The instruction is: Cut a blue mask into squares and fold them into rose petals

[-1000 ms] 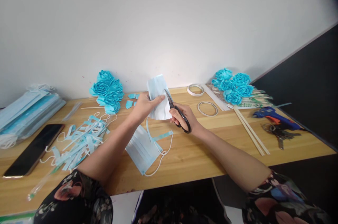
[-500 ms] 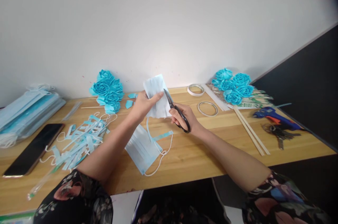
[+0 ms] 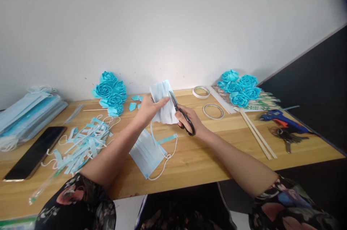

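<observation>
Between thumb and fingers, my left hand (image 3: 151, 109) pinches a pale blue face mask sheet (image 3: 166, 105), held up above the table. My right hand (image 3: 191, 119) grips black-handled scissors (image 3: 187, 116), whose blades lie along the sheet's right edge. Whether the blades are parted I cannot tell. Below the hands, a flat face mask (image 3: 148, 156) rests on the wood, with a cut blue strip (image 3: 167, 139) and white ear loop at its right side. Small blue cut pieces (image 3: 132, 106) lie just behind my left hand.
Left: a stack of face masks (image 3: 29, 114), a phone (image 3: 35, 153) and a heap of cut strips (image 3: 84, 147). Blue fabric roses (image 3: 110, 92) stand behind. Right: tape rolls (image 3: 213, 111), more roses (image 3: 240, 89), wooden sticks (image 3: 256, 136), a blue glue gun (image 3: 283, 120) and keys (image 3: 288, 136).
The sheet has shifted slightly right and down with my left hand. The scissors stay at its right edge, having moved only a little. Everything else on the table is unchanged.
</observation>
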Demonstrator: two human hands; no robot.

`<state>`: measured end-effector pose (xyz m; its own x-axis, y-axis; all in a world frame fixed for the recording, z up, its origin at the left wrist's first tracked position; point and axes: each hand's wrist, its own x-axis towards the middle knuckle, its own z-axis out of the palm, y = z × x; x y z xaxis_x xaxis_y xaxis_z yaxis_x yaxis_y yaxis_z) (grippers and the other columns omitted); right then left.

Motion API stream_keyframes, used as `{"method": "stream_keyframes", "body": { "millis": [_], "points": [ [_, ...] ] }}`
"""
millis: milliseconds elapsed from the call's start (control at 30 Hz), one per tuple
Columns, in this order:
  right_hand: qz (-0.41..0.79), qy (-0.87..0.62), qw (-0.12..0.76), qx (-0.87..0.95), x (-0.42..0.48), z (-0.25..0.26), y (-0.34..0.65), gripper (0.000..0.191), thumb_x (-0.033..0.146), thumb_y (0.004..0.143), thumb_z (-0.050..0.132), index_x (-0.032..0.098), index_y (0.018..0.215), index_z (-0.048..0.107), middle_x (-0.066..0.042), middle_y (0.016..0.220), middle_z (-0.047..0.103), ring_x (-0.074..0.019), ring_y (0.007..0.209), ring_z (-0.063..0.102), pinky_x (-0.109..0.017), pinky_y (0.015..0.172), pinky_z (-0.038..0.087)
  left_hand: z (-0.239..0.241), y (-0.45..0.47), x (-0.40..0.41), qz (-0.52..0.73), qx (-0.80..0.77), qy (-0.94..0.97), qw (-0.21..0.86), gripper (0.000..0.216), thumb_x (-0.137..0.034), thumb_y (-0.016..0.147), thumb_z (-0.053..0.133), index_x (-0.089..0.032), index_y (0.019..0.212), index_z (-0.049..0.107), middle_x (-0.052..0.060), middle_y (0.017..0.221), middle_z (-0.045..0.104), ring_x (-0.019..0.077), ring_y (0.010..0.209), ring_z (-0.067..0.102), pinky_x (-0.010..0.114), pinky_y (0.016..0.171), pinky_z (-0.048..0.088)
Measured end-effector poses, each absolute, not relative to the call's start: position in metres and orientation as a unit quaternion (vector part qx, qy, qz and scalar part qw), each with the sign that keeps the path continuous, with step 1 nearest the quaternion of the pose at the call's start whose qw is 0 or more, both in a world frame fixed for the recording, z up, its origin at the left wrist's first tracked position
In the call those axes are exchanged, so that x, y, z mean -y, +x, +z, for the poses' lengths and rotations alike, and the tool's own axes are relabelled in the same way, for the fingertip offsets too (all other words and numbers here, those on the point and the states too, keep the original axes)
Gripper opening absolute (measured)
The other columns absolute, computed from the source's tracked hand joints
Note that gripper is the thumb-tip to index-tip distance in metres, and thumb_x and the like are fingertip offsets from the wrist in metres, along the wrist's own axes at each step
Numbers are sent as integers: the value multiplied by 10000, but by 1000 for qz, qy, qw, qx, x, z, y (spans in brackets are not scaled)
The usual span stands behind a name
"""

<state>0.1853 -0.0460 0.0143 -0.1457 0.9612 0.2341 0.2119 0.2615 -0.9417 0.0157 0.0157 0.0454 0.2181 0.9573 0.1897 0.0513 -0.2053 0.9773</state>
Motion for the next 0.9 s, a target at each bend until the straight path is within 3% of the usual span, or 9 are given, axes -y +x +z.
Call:
{"method": "stream_keyframes", "body": {
  "millis": [900],
  "points": [
    [420,-465,499,599,52,20,178,540,736,769,599,206,707,517,51,538,465,-82,417,446,-226,419,378,46,14,-17,462,-414,615,486,405,-463,662,804,-108,833,709,74,813,724,202,725,650,274,614,506]
  ]
}}
